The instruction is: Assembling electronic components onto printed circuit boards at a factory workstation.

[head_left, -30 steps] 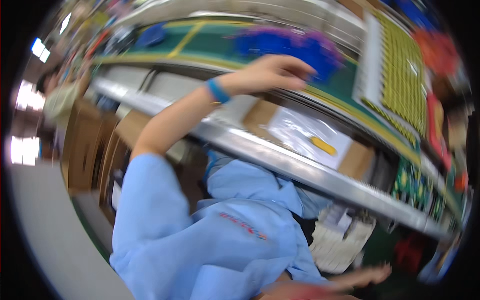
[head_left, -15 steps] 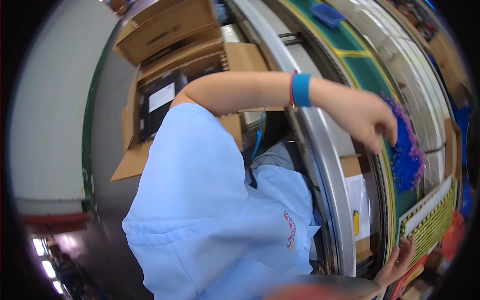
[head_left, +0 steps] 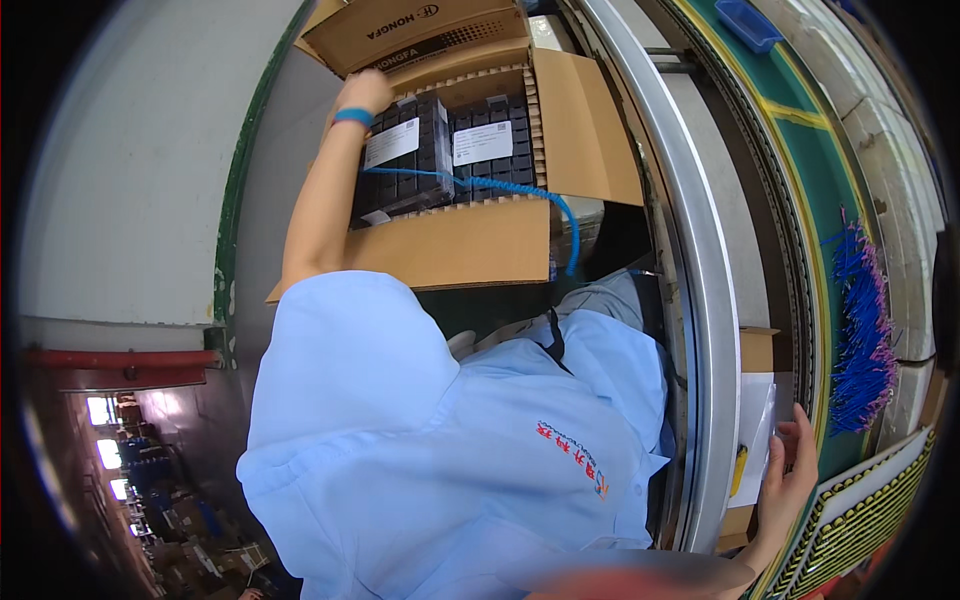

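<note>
My left hand (head_left: 365, 92), with a blue band and a red string at the wrist, is closed at the far left corner of an open cardboard box (head_left: 450, 245). What its fingers grip is hidden. Two packs of black blocks stand side by side in the box, a left pack (head_left: 395, 195) and a right pack (head_left: 500, 108), each with a white label. A blue coiled cord (head_left: 515, 188) stretches across both. At the lower right, my right hand (head_left: 795, 460) has its fingers stretched out beside the conveyor's edge and appears to hold nothing.
A heap of blue wires (head_left: 860, 340) with pink ends lies on the green conveyor belt (head_left: 838, 190). Farther along sits a blue tray (head_left: 748, 22). A metal rail (head_left: 715, 300) runs between my body and the belt. A yellow-and-black striped board (head_left: 870, 530) is near my right hand.
My left hand has swung from over the blue wires on the belt to the cardboard box on the left. The view has shifted, and more of the box's contents shows.
</note>
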`<state>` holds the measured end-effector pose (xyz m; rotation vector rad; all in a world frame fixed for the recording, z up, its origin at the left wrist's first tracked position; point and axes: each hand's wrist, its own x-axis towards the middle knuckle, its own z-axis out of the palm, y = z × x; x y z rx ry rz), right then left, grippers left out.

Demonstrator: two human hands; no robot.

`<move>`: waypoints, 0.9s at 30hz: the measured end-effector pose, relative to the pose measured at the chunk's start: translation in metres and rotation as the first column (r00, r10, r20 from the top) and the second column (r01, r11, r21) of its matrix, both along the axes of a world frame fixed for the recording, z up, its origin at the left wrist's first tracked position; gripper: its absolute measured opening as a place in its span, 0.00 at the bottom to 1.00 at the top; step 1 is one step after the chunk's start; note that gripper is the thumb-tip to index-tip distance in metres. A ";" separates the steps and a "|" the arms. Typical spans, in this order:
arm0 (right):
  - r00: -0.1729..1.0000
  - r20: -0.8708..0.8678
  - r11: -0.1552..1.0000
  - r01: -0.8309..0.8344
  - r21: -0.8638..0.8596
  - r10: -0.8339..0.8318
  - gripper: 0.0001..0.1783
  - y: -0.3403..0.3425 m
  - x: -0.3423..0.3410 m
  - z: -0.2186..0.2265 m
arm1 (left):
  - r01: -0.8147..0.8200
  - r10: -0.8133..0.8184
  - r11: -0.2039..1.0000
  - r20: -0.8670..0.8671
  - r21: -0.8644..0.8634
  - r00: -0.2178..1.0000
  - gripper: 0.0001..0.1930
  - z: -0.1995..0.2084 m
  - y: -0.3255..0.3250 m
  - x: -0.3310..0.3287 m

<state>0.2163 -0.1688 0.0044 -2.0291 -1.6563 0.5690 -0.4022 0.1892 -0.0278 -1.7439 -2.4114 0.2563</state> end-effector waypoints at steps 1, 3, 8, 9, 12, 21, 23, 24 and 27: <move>1.000 0.009 1.000 -0.016 -0.020 0.016 0.24 -0.001 0.000 -0.004 | -0.095 0.095 0.995 0.020 -0.022 0.995 0.19 -0.016 -0.010 -0.026; 1.000 -0.006 0.999 -0.031 -0.020 0.031 0.24 -0.006 0.001 -0.018 | -0.178 0.183 0.976 0.026 -0.130 0.983 0.19 -0.033 -0.019 -0.040; 0.988 -0.005 0.988 -0.155 -0.022 0.155 0.24 -0.009 -0.010 -0.030 | -0.251 0.351 0.925 0.392 -0.285 0.850 0.29 -0.060 -0.049 -0.098; 0.992 -0.006 0.990 -0.126 -0.068 0.126 0.24 -0.012 -0.011 -0.031 | -0.471 0.655 0.756 0.515 -0.454 0.553 0.38 -0.015 -0.069 -0.009; 0.988 -0.009 0.987 -0.153 -0.058 0.153 0.25 -0.011 -0.010 -0.033 | -0.458 0.585 0.797 0.692 -0.394 0.422 0.35 -0.025 -0.091 -0.040; 0.994 -0.008 0.994 -0.108 0.017 0.108 0.23 -0.009 -0.007 -0.028 | -0.285 0.313 0.890 0.931 -0.356 -0.188 0.22 -0.017 -0.080 -0.011; 0.993 0.017 0.993 -0.114 0.020 0.113 0.23 -0.010 -0.005 -0.027 | -0.287 0.258 0.902 0.936 -0.321 -0.238 0.22 -0.018 -0.080 -0.003; 0.996 0.018 0.996 -0.090 0.022 0.090 0.23 -0.013 -0.004 -0.025 | -0.265 0.261 0.910 0.937 -0.320 -0.233 0.22 -0.023 -0.079 -0.001; 0.996 0.071 0.998 -0.058 0.034 0.056 0.22 -0.015 -0.007 -0.022 | -0.276 0.109 0.944 0.961 -0.180 -0.255 0.18 -0.029 -0.076 0.000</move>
